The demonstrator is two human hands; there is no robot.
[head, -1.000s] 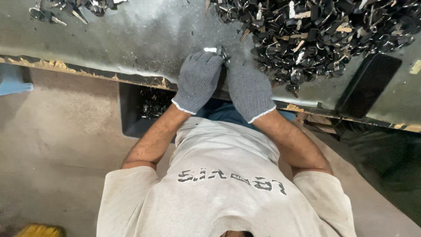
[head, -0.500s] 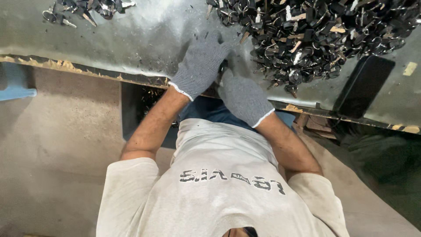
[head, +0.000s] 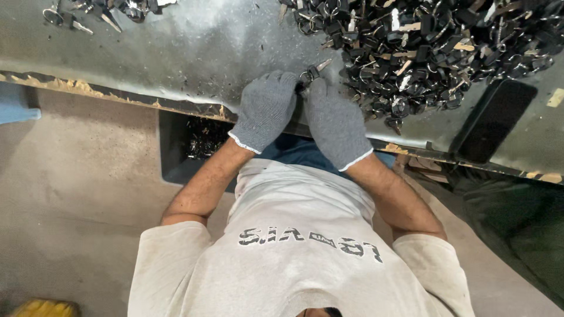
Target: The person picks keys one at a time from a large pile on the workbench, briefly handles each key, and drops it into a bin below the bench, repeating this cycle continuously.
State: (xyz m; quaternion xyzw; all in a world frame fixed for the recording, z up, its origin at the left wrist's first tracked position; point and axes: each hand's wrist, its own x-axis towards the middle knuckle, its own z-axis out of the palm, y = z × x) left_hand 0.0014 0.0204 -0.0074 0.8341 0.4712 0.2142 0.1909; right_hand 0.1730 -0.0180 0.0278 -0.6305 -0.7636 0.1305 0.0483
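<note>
Both my hands wear grey knit gloves and meet at the near edge of a grey metal table (head: 194, 53). My left hand (head: 267, 108) and my right hand (head: 335, 120) together pinch a small black-headed key on a ring (head: 311, 73), its metal blade pointing up and right. The key sits just left of a large pile of black-headed keys and rings (head: 423, 53), which covers the table's right part.
A black phone (head: 493, 120) lies on the table right of the pile. A few loose keys (head: 106, 12) lie at the far left. Under the table edge a dark bin (head: 197, 144) holds more metal parts. A blue object (head: 14, 108) and a yellow object (head: 44, 308) are on the floor.
Half a second ago my hands reached further into the pile's edge. They have drawn back toward me, now holding a key on a ring.
</note>
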